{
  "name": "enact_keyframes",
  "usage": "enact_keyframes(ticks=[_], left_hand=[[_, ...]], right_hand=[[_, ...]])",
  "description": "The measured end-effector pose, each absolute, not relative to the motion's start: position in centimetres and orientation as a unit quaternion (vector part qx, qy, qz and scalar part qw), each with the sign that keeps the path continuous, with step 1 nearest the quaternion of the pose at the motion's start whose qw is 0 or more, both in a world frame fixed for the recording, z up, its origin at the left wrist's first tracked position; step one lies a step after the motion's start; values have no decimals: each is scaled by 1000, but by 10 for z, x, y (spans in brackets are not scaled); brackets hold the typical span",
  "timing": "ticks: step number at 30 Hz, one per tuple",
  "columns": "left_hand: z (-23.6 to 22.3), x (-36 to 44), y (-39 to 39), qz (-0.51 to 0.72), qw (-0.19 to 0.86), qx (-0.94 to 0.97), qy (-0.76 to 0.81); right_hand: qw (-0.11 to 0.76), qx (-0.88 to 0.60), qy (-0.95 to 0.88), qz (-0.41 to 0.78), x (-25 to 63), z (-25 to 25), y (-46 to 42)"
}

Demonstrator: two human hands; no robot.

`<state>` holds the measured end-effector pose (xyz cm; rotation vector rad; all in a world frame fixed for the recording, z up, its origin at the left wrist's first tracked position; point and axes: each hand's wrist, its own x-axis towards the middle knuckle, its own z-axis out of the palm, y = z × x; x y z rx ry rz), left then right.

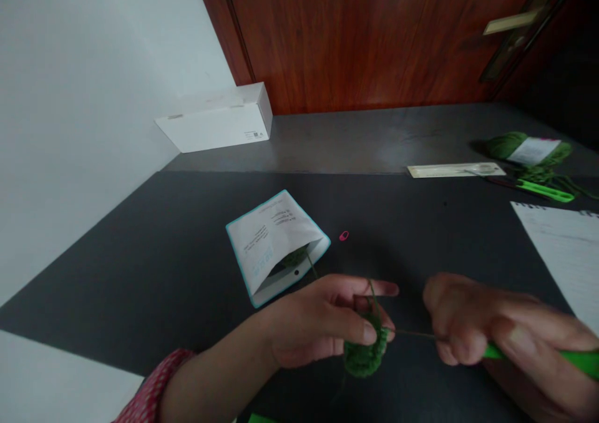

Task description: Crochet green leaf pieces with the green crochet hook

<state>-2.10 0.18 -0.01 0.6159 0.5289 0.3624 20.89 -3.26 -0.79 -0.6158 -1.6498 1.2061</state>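
Observation:
My left hand (pixel 322 323) pinches a small round piece of green crochet (pixel 364 355) between thumb and fingers. A strand of green yarn (pixel 373 293) loops over its outstretched index finger. In my right hand (pixel 496 342) is a crochet hook with a green handle (pixel 579 362); the fingers are wrapped round it. Its thin metal shaft (pixel 414 334) reaches left to the edge of the crochet piece, where the tip is hidden. Behind the left hand lies an open white pouch with a blue border (pixel 269 233), with green yarn inside and a strand leading out.
A pink stitch marker (pixel 344 236) lies right of the pouch. Farther back are a pale ruler-like strip (pixel 453 170), a green-handled tool (pixel 545 190) and a ball of green yarn (pixel 510 145). Ruled paper (pixel 561 242) lies at the right. A white box (pixel 219 126) stands by the wall.

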Motion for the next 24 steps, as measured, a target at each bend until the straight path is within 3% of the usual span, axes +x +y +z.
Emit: enact_keyframes(ticks=[3, 9, 16, 20, 24], left_hand=[[-4, -20, 7, 93, 931, 275, 221], [-5, -18, 11, 33, 947, 252, 195], [-8, -18, 10, 48, 946, 269, 176], [-7, -19, 9, 71, 937, 288, 182], [2, -17, 4, 183, 898, 313, 249]], right_hand=[[406, -167, -795, 418, 220, -6, -28], [373, -143, -828, 394, 224, -1, -28], [495, -254, -613, 562, 201, -4, -37], [519, -268, -502, 638, 189, -9, -38], [537, -280, -448, 658, 182, -11, -33]])
